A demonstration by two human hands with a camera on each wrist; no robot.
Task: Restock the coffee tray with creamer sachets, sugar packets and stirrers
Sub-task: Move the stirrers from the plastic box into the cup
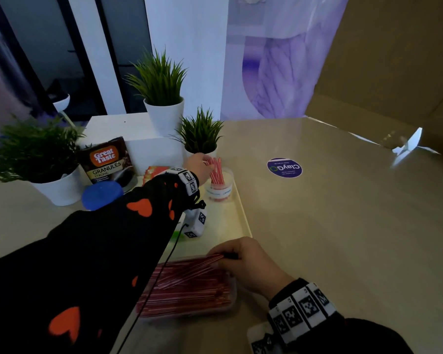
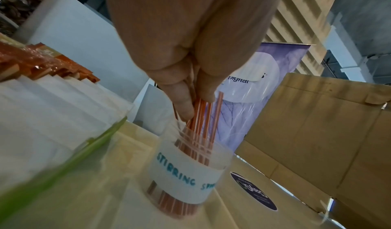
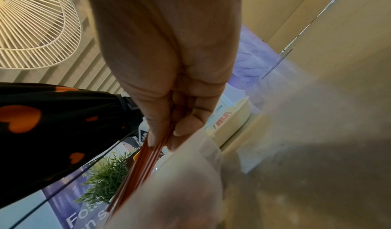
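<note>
A clear cup (image 1: 220, 187) (image 2: 186, 169) labelled for stirring sticks stands at the far right of the cream tray (image 1: 242, 215). My left hand (image 1: 198, 166) (image 2: 190, 88) pinches the tops of several red-and-white stirrers (image 1: 216, 169) (image 2: 203, 115) whose lower ends stand in that cup. Near me lies a clear pack of many stirrers (image 1: 189, 290). My right hand (image 1: 246, 261) (image 3: 169, 129) pinches a small bunch of stirrers (image 1: 197, 265) (image 3: 146, 162) at the pack's right end. White sachets (image 2: 52, 102) with orange ones behind them sit in the tray to the cup's left.
A Great Taste granules pouch (image 1: 108, 162), a blue lid (image 1: 101, 195) and three potted plants (image 1: 200, 134) crowd the back left. A round purple sticker (image 1: 284, 167) lies on the beige table to the right. Cardboard (image 1: 394, 72) walls off the right side.
</note>
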